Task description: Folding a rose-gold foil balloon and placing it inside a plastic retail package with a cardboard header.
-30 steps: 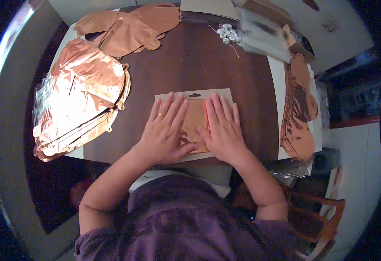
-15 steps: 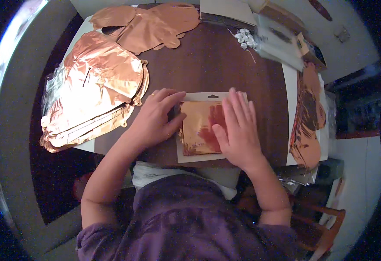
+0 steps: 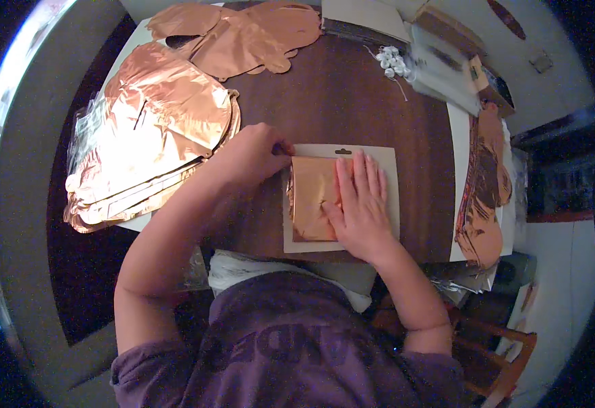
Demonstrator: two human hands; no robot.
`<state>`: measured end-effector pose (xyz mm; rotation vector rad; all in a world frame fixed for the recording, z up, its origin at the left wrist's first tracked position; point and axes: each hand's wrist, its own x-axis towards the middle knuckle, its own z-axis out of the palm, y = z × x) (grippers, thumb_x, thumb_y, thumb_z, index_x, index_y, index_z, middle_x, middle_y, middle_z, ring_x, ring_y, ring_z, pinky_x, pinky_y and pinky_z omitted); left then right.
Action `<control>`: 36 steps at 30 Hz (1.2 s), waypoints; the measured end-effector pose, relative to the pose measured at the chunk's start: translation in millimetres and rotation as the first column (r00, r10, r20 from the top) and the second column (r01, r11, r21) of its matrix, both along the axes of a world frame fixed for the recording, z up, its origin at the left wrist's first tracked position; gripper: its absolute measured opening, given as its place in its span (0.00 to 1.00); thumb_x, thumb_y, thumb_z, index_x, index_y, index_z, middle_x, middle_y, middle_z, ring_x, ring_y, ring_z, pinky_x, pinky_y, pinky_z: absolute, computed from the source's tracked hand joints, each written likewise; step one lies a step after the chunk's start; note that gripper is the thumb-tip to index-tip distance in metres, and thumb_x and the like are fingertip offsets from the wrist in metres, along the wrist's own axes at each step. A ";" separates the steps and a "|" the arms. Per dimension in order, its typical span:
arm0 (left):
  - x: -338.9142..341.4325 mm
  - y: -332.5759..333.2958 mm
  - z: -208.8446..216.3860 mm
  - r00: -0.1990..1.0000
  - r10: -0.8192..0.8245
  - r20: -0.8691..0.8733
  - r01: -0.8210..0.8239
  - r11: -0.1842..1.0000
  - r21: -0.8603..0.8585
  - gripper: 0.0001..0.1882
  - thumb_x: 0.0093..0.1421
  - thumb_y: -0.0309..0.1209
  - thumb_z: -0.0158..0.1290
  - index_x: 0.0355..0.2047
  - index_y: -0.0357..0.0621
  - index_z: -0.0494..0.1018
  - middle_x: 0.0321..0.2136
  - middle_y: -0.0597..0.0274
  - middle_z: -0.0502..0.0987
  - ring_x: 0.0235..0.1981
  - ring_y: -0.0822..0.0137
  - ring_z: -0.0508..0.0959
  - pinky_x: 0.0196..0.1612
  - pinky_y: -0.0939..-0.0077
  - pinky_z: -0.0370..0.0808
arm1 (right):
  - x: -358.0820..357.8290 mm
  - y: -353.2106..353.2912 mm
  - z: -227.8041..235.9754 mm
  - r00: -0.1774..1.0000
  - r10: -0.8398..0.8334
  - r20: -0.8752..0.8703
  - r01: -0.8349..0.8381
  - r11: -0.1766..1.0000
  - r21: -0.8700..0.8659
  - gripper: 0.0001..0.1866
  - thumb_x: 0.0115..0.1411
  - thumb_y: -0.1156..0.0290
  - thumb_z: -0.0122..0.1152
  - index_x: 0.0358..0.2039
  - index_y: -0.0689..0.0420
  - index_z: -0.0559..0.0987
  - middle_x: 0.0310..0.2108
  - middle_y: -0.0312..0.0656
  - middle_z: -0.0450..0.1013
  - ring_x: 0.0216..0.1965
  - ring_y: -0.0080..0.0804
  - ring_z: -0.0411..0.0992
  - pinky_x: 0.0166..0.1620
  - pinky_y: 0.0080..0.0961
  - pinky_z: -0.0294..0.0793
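Likely flattening step: right hand (image 3: 363,211) lay flat, fingers extended, on the folded copper-coloured foil square (image 3: 311,197) atop a pale rectangular card (image 3: 392,204), frame centre; left hand (image 3: 260,151) curled at card's upper-left corner, pinch unclear; next move probably needed steady pressure.

— From where is the scene viewed?
— From the wearer's head, through the left of two fisheye cameras; the view is pitched down onto the tabletop (image 3: 352,102).
— How near is it set?
— Close; the shirt (image 3: 297,370) is caught at lower centre, the left hand (image 3: 260,146) and right hand (image 3: 363,204) mid-frame; edges are bent toward the rim.
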<state>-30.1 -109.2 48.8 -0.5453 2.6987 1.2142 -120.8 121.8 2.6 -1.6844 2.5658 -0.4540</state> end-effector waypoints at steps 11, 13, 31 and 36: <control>-6.1 9.2 -13.5 0.994 0.069 -0.081 -0.066 0.997 0.031 0.12 0.54 0.31 0.57 0.35 0.34 0.79 0.29 0.48 0.81 0.32 0.56 0.82 0.38 0.66 0.77 | -1.6 4.4 -0.7 1.000 -0.030 -0.009 0.030 0.999 0.015 0.39 0.64 0.54 0.49 0.69 0.59 0.48 0.70 0.60 0.39 0.69 0.60 0.41 0.69 0.50 0.36; -6.0 15.0 -14.6 0.988 0.128 -0.086 -0.120 0.989 0.089 0.12 0.55 0.31 0.56 0.35 0.33 0.78 0.28 0.49 0.81 0.29 0.58 0.83 0.36 0.67 0.78 | -2.2 4.4 0.3 0.999 -0.047 0.005 0.047 0.999 0.008 0.39 0.64 0.54 0.49 0.69 0.59 0.48 0.69 0.60 0.40 0.69 0.60 0.42 0.69 0.51 0.36; -7.4 24.0 -7.1 0.975 0.216 0.048 -0.220 0.933 0.283 0.10 0.55 0.29 0.57 0.31 0.33 0.78 0.22 0.57 0.79 0.21 0.71 0.80 0.24 0.75 0.76 | -1.1 3.7 0.0 0.997 -0.073 0.011 0.073 0.997 -0.003 0.38 0.65 0.54 0.49 0.69 0.59 0.50 0.69 0.61 0.40 0.70 0.59 0.41 0.69 0.51 0.35; -7.9 27.7 -18.2 0.969 0.240 -0.049 -0.237 0.969 0.075 0.12 0.51 0.31 0.58 0.30 0.33 0.77 0.26 0.46 0.80 0.26 0.53 0.82 0.32 0.64 0.78 | -1.6 3.8 1.0 0.998 -0.064 0.015 0.064 0.998 -0.015 0.39 0.64 0.54 0.49 0.68 0.60 0.50 0.69 0.63 0.41 0.69 0.62 0.42 0.68 0.54 0.37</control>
